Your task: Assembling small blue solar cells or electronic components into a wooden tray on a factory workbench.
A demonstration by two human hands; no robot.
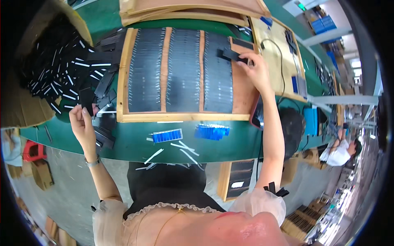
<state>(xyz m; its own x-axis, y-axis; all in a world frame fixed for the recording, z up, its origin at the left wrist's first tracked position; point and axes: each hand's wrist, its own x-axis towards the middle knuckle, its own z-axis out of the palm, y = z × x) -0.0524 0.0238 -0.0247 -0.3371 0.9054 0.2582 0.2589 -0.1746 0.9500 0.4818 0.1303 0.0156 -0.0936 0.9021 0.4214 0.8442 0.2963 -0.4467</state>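
My right hand (257, 70) pinches a flat black strip (232, 54) between thumb and fingers, over the right side of a wooden-framed tray (184, 117). Three columns of closely overlapped black strips (182, 74) fill most of that tray. A fourth column at its right holds a black strip (242, 44) at the far end, with bare brown board below it. At the left, my left hand (83, 125) has its fingers closed on another black strip (86, 100). That hand is beside a heap of loose black strips with white edges (61, 78), spilling from a cardboard box (24, 110).
Blue small pieces (212, 131) and a blue strip pack (167, 135) lie on the green table (123, 143), near white paper strips (188, 152). Another wooden tray (197, 16) stands behind. A cable (282, 61) crosses a board at right. A person (338, 151) sits farther right.
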